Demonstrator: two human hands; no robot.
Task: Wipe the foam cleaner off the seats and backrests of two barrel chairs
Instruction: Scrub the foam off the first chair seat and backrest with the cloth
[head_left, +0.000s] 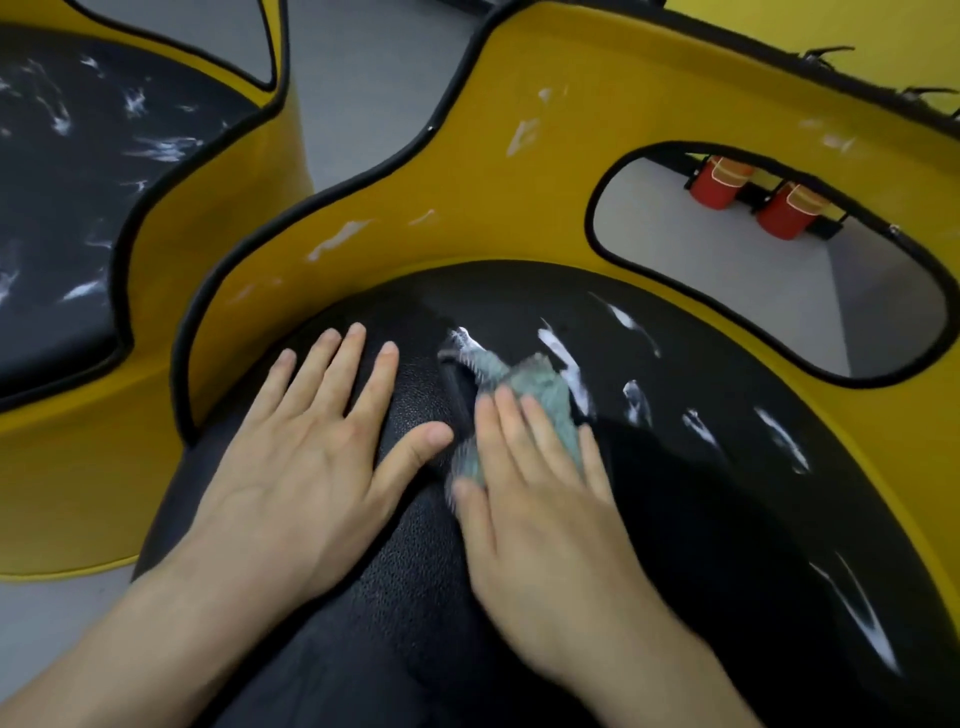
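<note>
1. Head view: the left hand (311, 452) lies flat on the near chair's black seat (675, 519), fingers straight and spread, gripping nothing, seemingly as a brace
2. Beside it the right hand (540, 499), blurred, presses a grey-green cloth (524, 395) onto the seat, with fingers that look straight rather than curled round it
3. White foam streaks (566, 364) lie just ahead and to the right of the cloth; the patch near the left hand looks wiped
4. To do this well, I'd press evenly, sweep into the streaks in overlapping passes, and turn the cloth to a clean face once loaded
5. Foam also marks the yellow backrest (519, 218) and the second chair's seat (67, 182), so much seems left to do
</note>
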